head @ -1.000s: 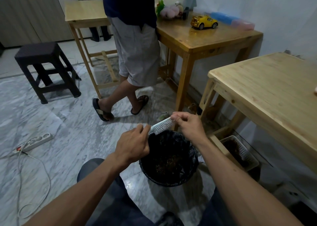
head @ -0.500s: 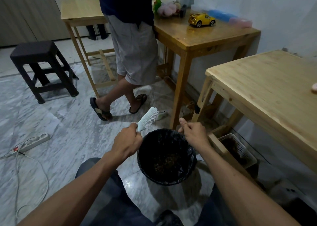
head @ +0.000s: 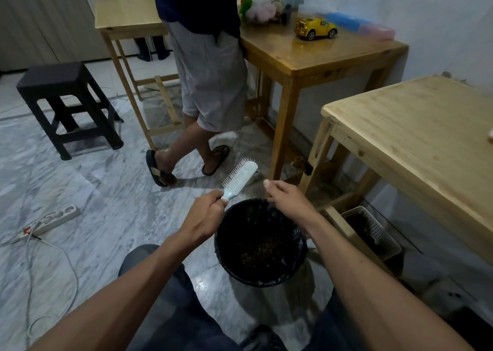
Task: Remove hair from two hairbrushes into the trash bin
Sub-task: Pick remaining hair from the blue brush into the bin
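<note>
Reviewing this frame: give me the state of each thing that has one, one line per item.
Hairbrush: held by the handle, tilted up beyond the bin's far rim.
Left hand: closed on the hairbrush.
Right hand: fingers pinched over the bin's rim; any hair is too small to tell.
Bin: upright, open, lined with a black bag, debris inside.
Toy car: on its wheels.

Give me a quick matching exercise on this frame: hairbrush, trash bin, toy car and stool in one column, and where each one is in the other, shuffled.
Things:
1. hairbrush
2. trash bin
3. toy car
4. stool

Places:
A. on the far wooden table
B. on the floor between the person's knees
C. held by its handle in the left hand
D. standing on the floor at the far left

Pairs: 1-C, 2-B, 3-A, 4-D
</note>
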